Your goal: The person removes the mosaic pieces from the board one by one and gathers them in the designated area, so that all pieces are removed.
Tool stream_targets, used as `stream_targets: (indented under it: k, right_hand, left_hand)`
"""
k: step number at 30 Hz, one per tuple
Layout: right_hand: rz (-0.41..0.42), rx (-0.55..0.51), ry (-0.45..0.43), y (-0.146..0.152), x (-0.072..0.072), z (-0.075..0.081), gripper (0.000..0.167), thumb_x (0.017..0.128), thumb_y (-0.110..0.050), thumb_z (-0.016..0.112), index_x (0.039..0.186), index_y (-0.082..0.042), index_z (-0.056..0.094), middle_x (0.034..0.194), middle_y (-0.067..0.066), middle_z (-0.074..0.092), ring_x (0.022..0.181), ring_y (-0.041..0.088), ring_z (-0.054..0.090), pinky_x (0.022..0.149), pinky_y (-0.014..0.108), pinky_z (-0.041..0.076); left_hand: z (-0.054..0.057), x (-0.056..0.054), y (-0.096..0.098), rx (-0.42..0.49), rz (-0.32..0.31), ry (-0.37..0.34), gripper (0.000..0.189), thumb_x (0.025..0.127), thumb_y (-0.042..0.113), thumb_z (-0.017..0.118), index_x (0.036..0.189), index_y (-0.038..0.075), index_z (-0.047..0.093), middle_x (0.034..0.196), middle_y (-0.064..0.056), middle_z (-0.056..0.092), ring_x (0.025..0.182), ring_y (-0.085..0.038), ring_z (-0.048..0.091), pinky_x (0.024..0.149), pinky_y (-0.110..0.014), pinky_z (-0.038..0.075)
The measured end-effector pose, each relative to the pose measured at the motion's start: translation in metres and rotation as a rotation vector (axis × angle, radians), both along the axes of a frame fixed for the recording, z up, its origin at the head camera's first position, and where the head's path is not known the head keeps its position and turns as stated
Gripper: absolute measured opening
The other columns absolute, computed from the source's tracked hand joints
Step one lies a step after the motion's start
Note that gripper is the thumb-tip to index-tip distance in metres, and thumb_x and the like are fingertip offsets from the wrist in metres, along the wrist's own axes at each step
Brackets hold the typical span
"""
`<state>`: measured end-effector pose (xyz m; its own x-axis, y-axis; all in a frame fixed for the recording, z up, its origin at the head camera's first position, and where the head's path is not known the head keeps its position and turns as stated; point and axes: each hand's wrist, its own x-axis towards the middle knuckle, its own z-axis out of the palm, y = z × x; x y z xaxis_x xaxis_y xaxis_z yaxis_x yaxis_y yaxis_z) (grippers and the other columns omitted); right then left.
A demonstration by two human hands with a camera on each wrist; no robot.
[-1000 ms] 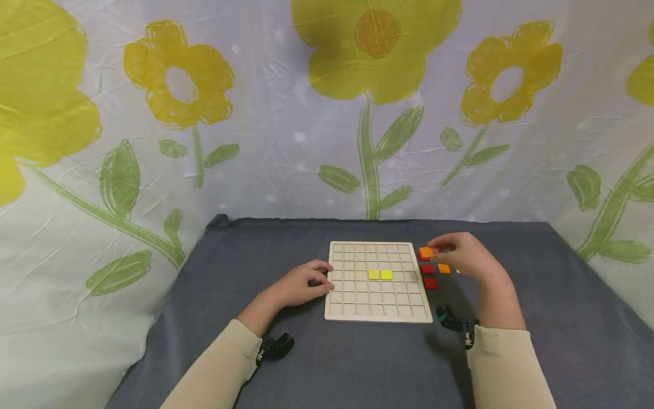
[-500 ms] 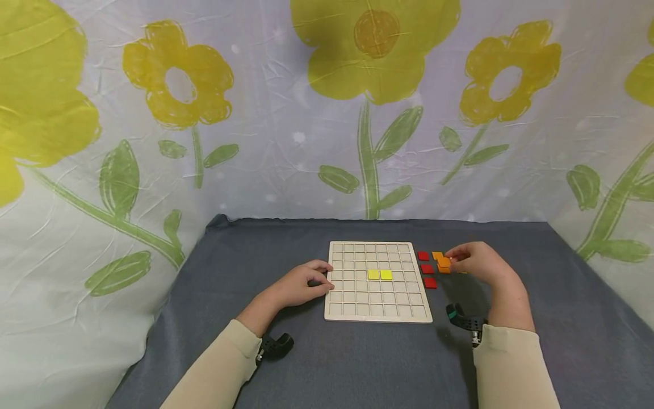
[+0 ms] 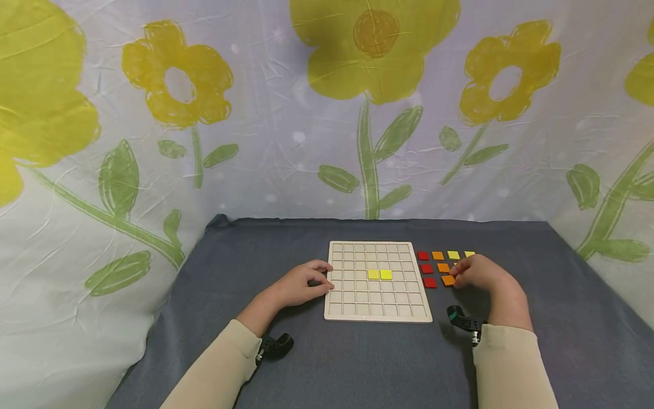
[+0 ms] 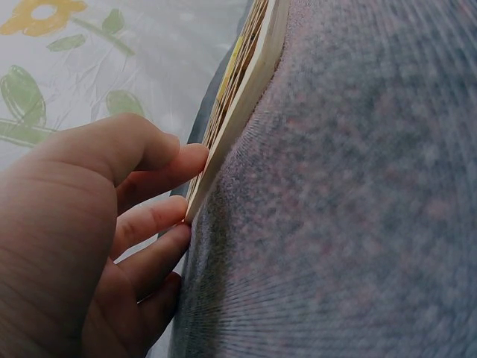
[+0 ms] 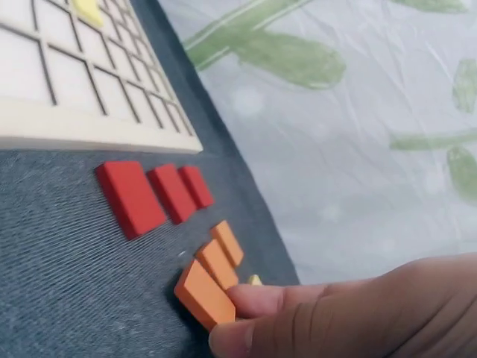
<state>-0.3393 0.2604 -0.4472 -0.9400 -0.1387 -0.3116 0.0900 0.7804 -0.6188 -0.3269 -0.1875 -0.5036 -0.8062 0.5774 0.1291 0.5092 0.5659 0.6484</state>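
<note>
My right hand (image 3: 481, 272) pinches an orange square tile (image 5: 203, 295) between thumb and fingertip, low over the cloth. In the head view that orange tile (image 3: 448, 280) is the nearest of a column of three orange ones. My left hand (image 3: 301, 285) reaches to the left edge of a pale wooden grid board (image 3: 378, 319). Its thumb and fingertips, spread apart, touch that edge, also visible in the left wrist view, where the board's side (image 4: 246, 104) runs upward. Two yellow tiles (image 3: 380, 275) lie side by side in cells near the board's middle.
Three red tiles (image 3: 427, 269) form a column along the board's right edge. Yellow tiles (image 3: 453, 255) lie farther right, partly hidden behind my right hand. Dark grey cloth (image 3: 357, 363) covers the table, and a flower-printed curtain (image 3: 276, 170) hangs behind and at both sides.
My right hand has carried an orange tile from beside the far red tile, rightward and then toward me, to the near end of the orange column. The left hand has stayed at the board.
</note>
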Motion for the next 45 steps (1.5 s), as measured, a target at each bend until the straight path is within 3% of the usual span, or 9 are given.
stream_targets:
  k: [7,14,19,26,32,41,45]
  right_hand:
    - [-0.040,0.025,-0.021,-0.004,0.000,-0.002,0.021,0.084,-0.001,0.077,0.105,0.000,0.072,0.106,0.016,0.063,0.098,0.034,0.053,0.088,0.052,0.046]
    - [-0.022,0.003,0.003,-0.004,0.003,0.005,0.027,0.086,-0.004,0.077,0.112,0.003,0.071,0.118,0.024,0.062,0.106,0.040,0.053,0.095,0.061,0.044]
    - [-0.004,-0.031,0.086,-0.009,0.005,0.017,0.036,0.095,-0.010,0.072,0.125,0.007,0.065,0.122,0.027,0.060,0.107,0.042,0.055,0.096,0.063,0.044]
    - [-0.008,-0.057,0.225,-0.022,0.005,0.029,0.043,0.099,-0.022,0.070,0.132,0.004,0.061,0.109,0.017,0.059,0.097,0.033,0.054,0.079,0.043,0.048]
    - [0.006,-0.099,0.320,-0.040,0.004,0.033,0.042,0.099,-0.024,0.072,0.132,0.001,0.063,0.102,0.012,0.058,0.087,0.028,0.053,0.071,0.038,0.047]
    - [0.110,-0.175,0.364,-0.080,-0.001,0.027,0.041,0.098,-0.019,0.073,0.135,-0.004,0.064,0.102,0.009,0.058,0.071,0.024,0.047,0.061,0.036,0.042]
    - [0.162,-0.183,0.372,-0.098,-0.002,0.019,0.038,0.098,-0.017,0.073,0.133,-0.005,0.066,0.099,0.007,0.058,0.073,0.024,0.044,0.063,0.037,0.038]
  left_hand:
    - [0.003,0.001,0.002,0.010,-0.001,-0.006,0.015,0.101,0.022,0.069,0.100,0.014,0.082,0.141,-0.008,0.057,0.128,-0.029,0.055,0.100,-0.048,0.048]
    - [0.005,0.001,0.002,0.006,0.001,-0.001,0.015,0.101,0.023,0.070,0.099,0.014,0.082,0.141,-0.008,0.057,0.127,-0.029,0.056,0.099,-0.047,0.048]
    - [0.005,0.001,0.002,0.006,-0.003,-0.004,0.015,0.101,0.022,0.069,0.101,0.013,0.082,0.141,-0.008,0.057,0.128,-0.028,0.056,0.099,-0.047,0.048]
    - [0.005,0.001,0.003,0.008,-0.003,0.001,0.015,0.100,0.021,0.070,0.101,0.012,0.082,0.141,-0.009,0.057,0.128,-0.029,0.055,0.100,-0.048,0.048]
    - [0.004,0.002,0.002,0.011,-0.001,0.000,0.015,0.100,0.020,0.070,0.101,0.011,0.082,0.141,-0.009,0.057,0.129,-0.029,0.055,0.100,-0.048,0.048]
    - [0.003,0.002,0.001,0.010,0.003,0.002,0.015,0.101,0.021,0.069,0.102,0.013,0.082,0.141,-0.008,0.057,0.129,-0.029,0.055,0.100,-0.048,0.048]
    - [0.002,0.001,0.002,0.008,0.001,0.002,0.015,0.101,0.022,0.069,0.102,0.014,0.082,0.142,-0.007,0.057,0.129,-0.029,0.055,0.100,-0.047,0.048]
